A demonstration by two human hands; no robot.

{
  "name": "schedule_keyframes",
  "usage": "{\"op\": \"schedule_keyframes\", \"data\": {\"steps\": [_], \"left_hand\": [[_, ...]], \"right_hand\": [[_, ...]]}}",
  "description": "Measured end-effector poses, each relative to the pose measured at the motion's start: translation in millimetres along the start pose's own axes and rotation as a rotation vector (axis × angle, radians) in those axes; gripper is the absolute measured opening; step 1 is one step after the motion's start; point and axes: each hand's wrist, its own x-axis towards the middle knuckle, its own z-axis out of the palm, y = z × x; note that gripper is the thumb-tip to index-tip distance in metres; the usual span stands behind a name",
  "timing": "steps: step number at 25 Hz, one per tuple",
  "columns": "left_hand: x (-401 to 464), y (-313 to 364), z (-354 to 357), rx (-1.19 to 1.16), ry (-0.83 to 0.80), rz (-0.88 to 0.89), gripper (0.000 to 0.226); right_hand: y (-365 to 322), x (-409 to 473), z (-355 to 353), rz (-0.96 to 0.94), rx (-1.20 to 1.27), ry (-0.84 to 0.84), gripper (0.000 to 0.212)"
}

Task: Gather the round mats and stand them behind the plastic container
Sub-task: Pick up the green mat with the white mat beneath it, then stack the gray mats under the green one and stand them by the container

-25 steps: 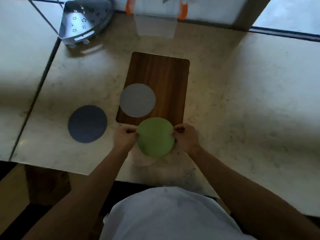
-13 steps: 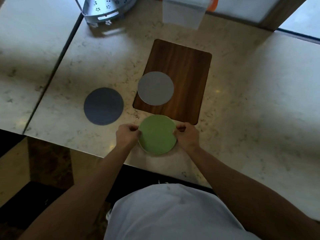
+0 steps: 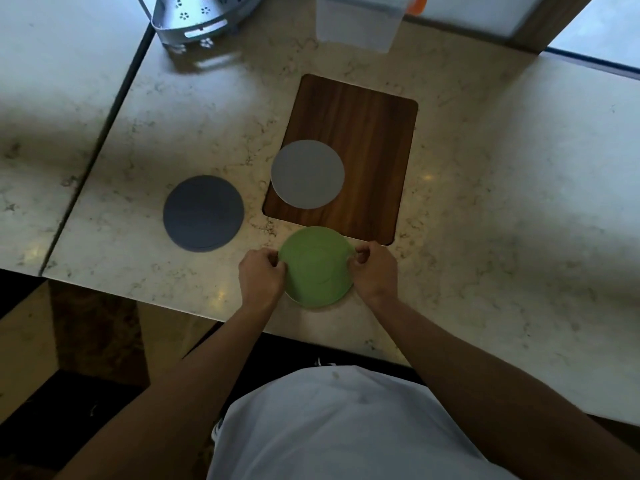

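Little has moved since a second ago: both hands keep the green mat (image 3: 316, 268) pinched at the counter (image 3: 485, 237) near edge. Left hand (image 3: 260, 277) fingers clamp its left rim, right hand (image 3: 375, 271) fingers its right rim. Light grey mat (image 3: 307, 178) lies on wooden board (image 3: 363, 133) (lower left corner). Dark grey mat (image 3: 203, 213) lies flat left of it. Plastic container (image 3: 358, 22) stands at the far edge.

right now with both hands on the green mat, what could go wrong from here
1. The green mat is pinched only at its rims by the left hand and right hand; being thin, it may sag or slip.
2. It sits near the counter's front edge and could drop off.
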Motion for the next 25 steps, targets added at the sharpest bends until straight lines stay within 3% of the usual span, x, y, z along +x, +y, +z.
{"op": "schedule_keyframes", "data": {"steps": [6, 9, 14, 17, 25], "left_hand": [[2, 0, 8, 0.052, 0.009, -0.022, 0.015], [6, 2, 4, -0.012, 0.016, -0.044, 0.018], [8, 9, 2, -0.15, 0.012, -0.189, 0.003], [9, 11, -1, -0.211, -0.01, -0.264, 0.011], [43, 29, -25, -0.322, -0.058, -0.249, 0.006]], "right_hand": [[4, -9, 4, -0.038, -0.16, -0.023, 0.02], [-1, -5, 4, 0.032, -0.101, -0.024, 0.017], [-6, 5, -3, 0.125, -0.029, -0.064, 0.015], [-4, 9, -7, 0.142, 0.011, -0.114, 0.01], [-37, 40, -14, 0.13, 0.154, -0.118, 0.009]]}}
